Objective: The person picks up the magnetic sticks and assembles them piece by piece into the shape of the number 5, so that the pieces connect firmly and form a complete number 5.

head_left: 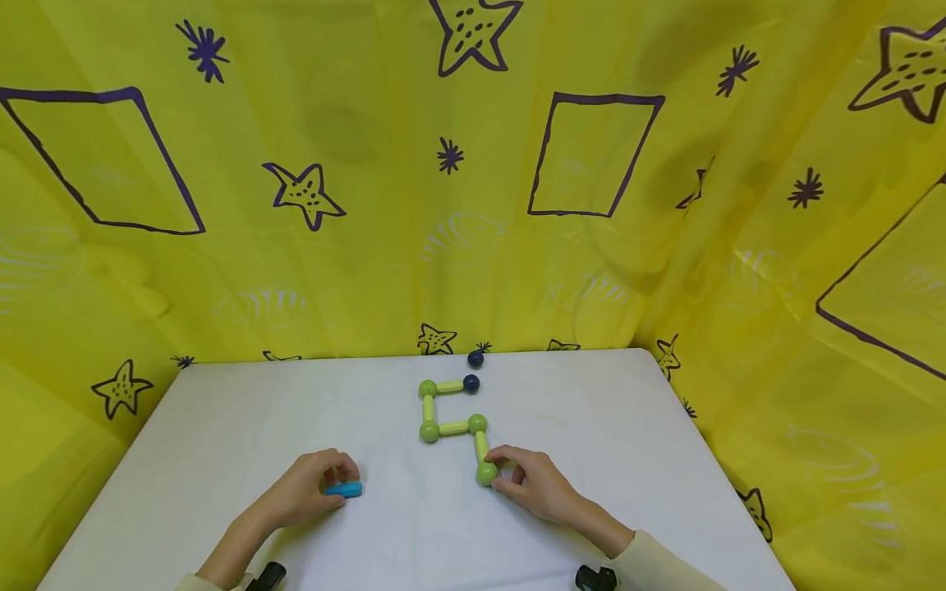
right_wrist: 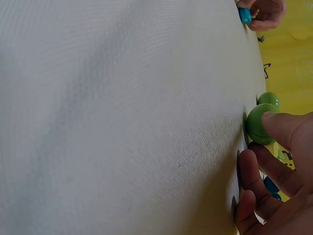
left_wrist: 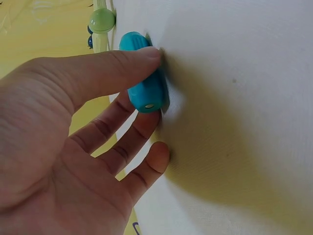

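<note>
My left hand pinches a short blue rod between thumb and fingers, low over the white table. To the right, my right hand holds a green ball between thumb and fingers. That ball ends a zigzag chain of green balls and pale yellow-green rods lying on the table. At the chain's far end a dark blue ball meets a yellow-green rod. Another dark blue ball lies just beyond it, apart from the chain.
A white-covered table spreads under both hands. Its back edge meets a yellow curtain with drawn stars and fish, which also hangs along the left and right sides. Dark wrist-worn devices show near the bottom edge.
</note>
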Tool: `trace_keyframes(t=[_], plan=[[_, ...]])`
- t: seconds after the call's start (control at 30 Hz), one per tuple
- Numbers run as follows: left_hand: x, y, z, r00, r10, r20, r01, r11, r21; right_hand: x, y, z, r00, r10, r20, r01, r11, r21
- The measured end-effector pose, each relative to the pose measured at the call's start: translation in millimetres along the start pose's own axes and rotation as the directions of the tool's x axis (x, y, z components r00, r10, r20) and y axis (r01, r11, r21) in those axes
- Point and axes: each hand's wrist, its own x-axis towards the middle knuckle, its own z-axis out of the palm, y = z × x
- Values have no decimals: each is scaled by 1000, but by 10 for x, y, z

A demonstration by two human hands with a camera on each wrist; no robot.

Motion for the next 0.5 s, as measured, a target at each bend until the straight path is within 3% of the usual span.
trace_keyframes(t=[0.5], plan=[[4,-18,10,1000,-7,16,7,1000,1,0,-7,0,1000,4,-5,-4,1000,-2]])
